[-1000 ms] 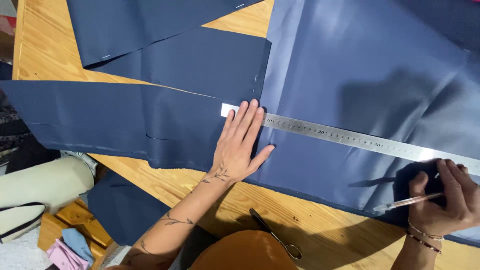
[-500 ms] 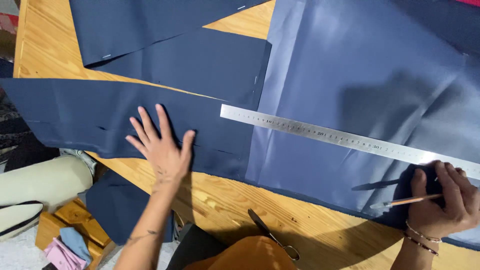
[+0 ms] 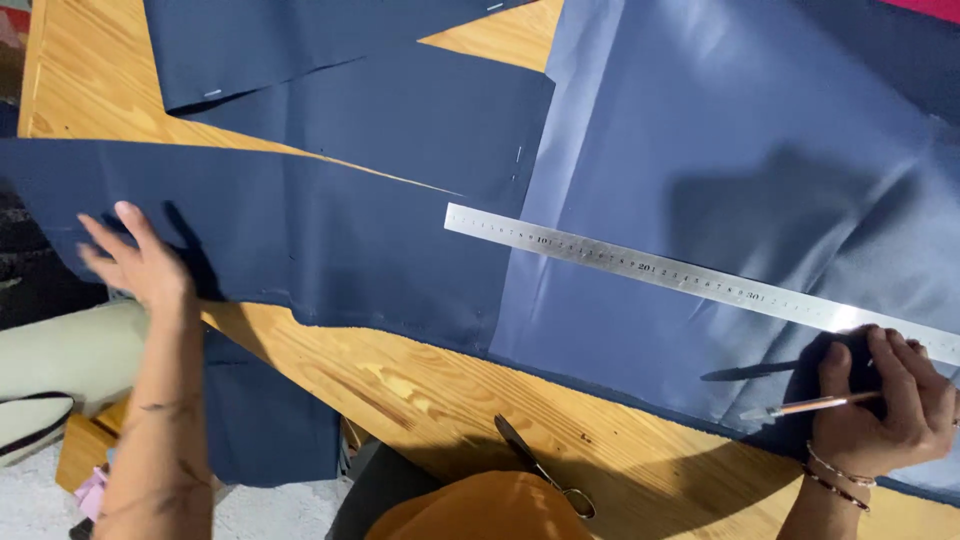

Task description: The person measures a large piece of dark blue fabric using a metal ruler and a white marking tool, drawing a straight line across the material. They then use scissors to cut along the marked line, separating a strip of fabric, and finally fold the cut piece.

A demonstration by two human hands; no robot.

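Note:
My left hand point(image 3: 140, 262) lies flat with fingers spread on the left end of a dark navy fabric piece point(image 3: 300, 235), near its lower edge. My right hand point(image 3: 885, 405) grips a thin pencil point(image 3: 800, 407) at the right, resting on a larger, shinier blue fabric sheet point(image 3: 720, 170). A long steel ruler point(image 3: 690, 278) lies slanted across both fabrics, from the middle down to the right hand. Nothing presses on the ruler's left end.
More navy fabric pieces point(image 3: 300, 50) lie at the top on the wooden table point(image 3: 400, 385). Scissors point(image 3: 540, 468) rest at the table's near edge. Another navy piece point(image 3: 265, 420) hangs below the edge. A pale cushion point(image 3: 50, 350) sits lower left.
My left hand left the ruler's left end and slid leftward across the navy fabric to its far left part. My right hand with the pencil stayed put.

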